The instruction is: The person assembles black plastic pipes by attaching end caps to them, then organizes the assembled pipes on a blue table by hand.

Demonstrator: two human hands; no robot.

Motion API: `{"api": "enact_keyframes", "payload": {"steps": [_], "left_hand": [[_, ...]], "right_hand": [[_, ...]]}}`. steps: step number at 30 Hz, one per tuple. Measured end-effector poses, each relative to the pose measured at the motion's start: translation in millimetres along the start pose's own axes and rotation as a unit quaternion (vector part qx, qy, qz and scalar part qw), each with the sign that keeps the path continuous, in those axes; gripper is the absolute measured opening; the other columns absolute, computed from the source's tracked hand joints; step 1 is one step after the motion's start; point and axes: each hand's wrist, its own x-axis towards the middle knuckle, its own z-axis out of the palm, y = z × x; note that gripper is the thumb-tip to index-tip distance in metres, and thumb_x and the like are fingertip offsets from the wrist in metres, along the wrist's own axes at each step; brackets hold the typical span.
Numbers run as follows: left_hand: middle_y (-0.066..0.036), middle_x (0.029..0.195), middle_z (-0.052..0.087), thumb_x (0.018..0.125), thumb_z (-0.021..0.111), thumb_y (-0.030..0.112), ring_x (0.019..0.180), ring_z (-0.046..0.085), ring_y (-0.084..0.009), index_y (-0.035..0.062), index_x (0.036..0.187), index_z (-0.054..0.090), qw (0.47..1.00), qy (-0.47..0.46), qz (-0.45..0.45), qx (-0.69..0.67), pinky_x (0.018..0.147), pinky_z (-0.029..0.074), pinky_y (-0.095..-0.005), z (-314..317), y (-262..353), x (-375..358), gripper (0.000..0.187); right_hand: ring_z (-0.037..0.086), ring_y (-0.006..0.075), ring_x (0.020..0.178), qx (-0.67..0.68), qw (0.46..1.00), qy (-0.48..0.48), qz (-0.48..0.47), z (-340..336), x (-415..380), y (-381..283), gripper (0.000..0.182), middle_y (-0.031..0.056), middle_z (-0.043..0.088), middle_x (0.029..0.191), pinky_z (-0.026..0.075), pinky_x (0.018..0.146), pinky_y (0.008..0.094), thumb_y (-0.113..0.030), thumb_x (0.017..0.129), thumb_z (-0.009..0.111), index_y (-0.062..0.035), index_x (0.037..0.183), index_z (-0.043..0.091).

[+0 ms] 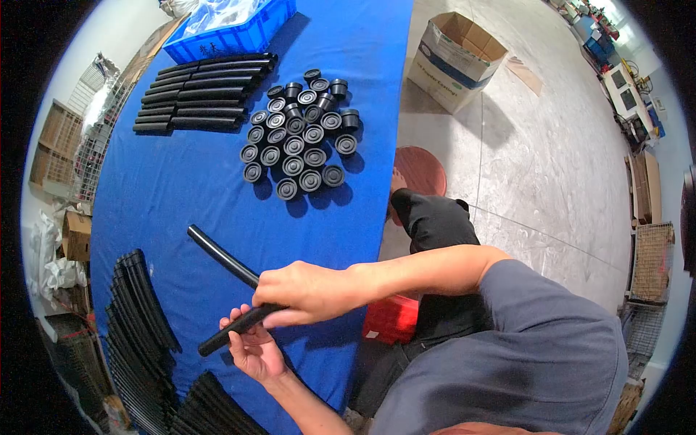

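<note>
My left hand (257,351), palm up, has its fingers and thumb around a short black tube (226,336). My right hand (301,291) is closed over the upper end of that tube, back of the hand facing me, thumb along its lower side. A second black tube (221,254) runs from the upper left to beneath my right hand. Whether it is gripped too or lies on the cloth is hidden. Just left of my hands, many black tubes (141,312) are stacked on the blue cloth (181,188), with another bundle (214,406) below.
Black round caps (293,145) stand in a cluster farther along the table. Beside them lie rows of black tubes (199,94) and a blue crate (239,32) with clear plastic. On the floor are a cardboard box (457,61), a round brown stool (424,170) and a red bin (391,319).
</note>
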Motion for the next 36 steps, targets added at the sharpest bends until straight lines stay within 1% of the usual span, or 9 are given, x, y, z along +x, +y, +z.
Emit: {"api": "enact_keyframes", "payload": {"steps": [3, 7, 12, 15, 20, 25, 29, 32, 36], "left_hand": [[-0.021, 0.130, 0.064, 0.100, 0.061, 0.010, 0.125, 0.061, -0.0361, 0.0013, 0.128, 0.061, 1.000, 0.000, -0.008, -0.002, 0.108, 0.052, -0.0476, 2, -1, 0, 0.029], [-0.022, 0.131, 0.063, 0.100, 0.060, 0.008, 0.125, 0.060, -0.0368, 0.0011, 0.128, 0.060, 0.999, 0.001, -0.019, -0.030, 0.108, 0.052, -0.0477, 1, 1, -1, 0.028], [-0.024, 0.132, 0.062, 0.101, 0.061, 0.012, 0.127, 0.059, -0.0374, 0.0007, 0.128, 0.060, 1.000, -0.002, 0.004, 0.002, 0.109, 0.051, -0.0494, 0, 0, -1, 0.029], [-0.023, 0.132, 0.063, 0.102, 0.060, 0.014, 0.127, 0.059, -0.0375, 0.0017, 0.126, 0.061, 1.000, -0.013, -0.003, 0.000, 0.110, 0.049, -0.0508, 8, -2, 1, 0.027], [-0.019, 0.128, 0.066, 0.098, 0.065, 0.018, 0.122, 0.061, -0.0342, 0.0056, 0.122, 0.065, 1.000, -0.021, 0.007, 0.007, 0.113, 0.044, -0.0513, 13, -6, 1, 0.027], [-0.018, 0.124, 0.068, 0.096, 0.067, 0.017, 0.122, 0.061, -0.0355, 0.0068, 0.119, 0.067, 0.999, 0.009, 0.018, 0.038, 0.113, 0.042, -0.0509, 20, -9, 1, 0.025], [-0.020, 0.126, 0.067, 0.096, 0.068, 0.012, 0.122, 0.062, -0.0388, 0.0083, 0.118, 0.065, 0.999, 0.027, -0.017, -0.044, 0.105, 0.053, -0.0503, 8, -11, 5, 0.022], [-0.020, 0.125, 0.067, 0.096, 0.068, 0.007, 0.123, 0.062, -0.0397, 0.0090, 0.117, 0.062, 0.999, 0.014, 0.002, -0.035, 0.105, 0.053, -0.0512, 13, -8, 2, 0.022], [-0.021, 0.126, 0.066, 0.094, 0.068, 0.003, 0.125, 0.061, -0.0397, 0.0091, 0.116, 0.061, 0.999, -0.007, 0.000, -0.044, 0.106, 0.053, -0.0513, 16, -4, 1, 0.024]], "right_hand": [[0.062, 0.0355, 0.081, 0.022, 0.999, 0.017, 0.039, 1, 1, 3, 0.028, 0.0159, 0.059, 0.095, 0.052, 0.067, 0.0438, -0.022, 0.091, 0.070, -0.0013, 0.107, 0.061], [0.062, 0.0351, 0.078, -0.185, 0.964, 0.023, -0.189, 1, 1, 1, 0.027, 0.0163, 0.060, 0.095, 0.051, 0.065, 0.0415, -0.021, 0.092, 0.069, -0.0001, 0.108, 0.060], [0.063, 0.0372, 0.082, 0.045, 0.996, -0.039, 0.064, -4, 4, 0, 0.033, 0.0182, 0.060, 0.098, 0.051, 0.068, 0.0464, -0.025, 0.092, 0.071, -0.0003, 0.111, 0.060], [0.064, 0.0367, 0.085, 0.014, 0.998, -0.016, 0.058, -4, 3, 0, 0.033, 0.0181, 0.061, 0.099, 0.053, 0.070, 0.0465, -0.023, 0.090, 0.071, -0.0008, 0.111, 0.060], [0.065, 0.0369, 0.092, -0.169, 0.979, -0.017, -0.115, 2, -2, 9, 0.034, 0.0175, 0.065, 0.104, 0.056, 0.076, 0.0467, -0.018, 0.084, 0.074, -0.0030, 0.112, 0.062], [0.067, 0.0380, 0.091, 0.033, 0.987, -0.068, 0.143, -15, 10, -14, 0.036, 0.0193, 0.065, 0.107, 0.055, 0.079, 0.0428, -0.021, 0.088, 0.075, -0.0002, 0.115, 0.065], [0.067, 0.0354, 0.087, -0.206, 0.968, -0.061, -0.134, -10, 11, -3, 0.037, 0.0178, 0.064, 0.110, 0.055, 0.075, 0.0394, -0.016, 0.084, 0.079, 0.0004, 0.114, 0.064], [0.066, 0.0260, 0.078, -0.046, 0.998, -0.027, 0.037, -8, 19, -25, 0.037, 0.0146, 0.066, 0.099, 0.052, 0.067, 0.0346, -0.015, 0.083, 0.080, 0.0006, 0.113, 0.066], [0.055, 0.0074, 0.067, 0.135, 0.941, -0.034, 0.310, -9, 22, -30, 0.026, 0.0009, 0.063, 0.076, 0.043, 0.059, 0.0250, -0.012, 0.086, 0.076, 0.0018, 0.107, 0.070]]}}
